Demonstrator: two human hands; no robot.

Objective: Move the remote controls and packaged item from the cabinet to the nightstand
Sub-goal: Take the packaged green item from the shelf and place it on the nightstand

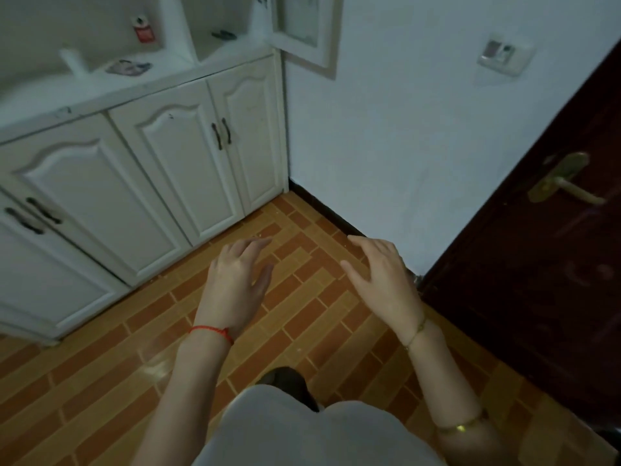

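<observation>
Both hands hang empty above the tiled floor: the left hand, a red string at its wrist, and the right hand are spread loosely and grasp nothing. Well apart from them, up at the left, stands the white cabinet, doors closed. On its upper surface lies a flat packaged item; in the open compartment to the right rests a dark object, likely a remote control, though blur leaves that uncertain. A red tag hangs on the back wall. No nightstand is visible. Judging by this, nothing has been carried yet; every pick-up remains.
</observation>
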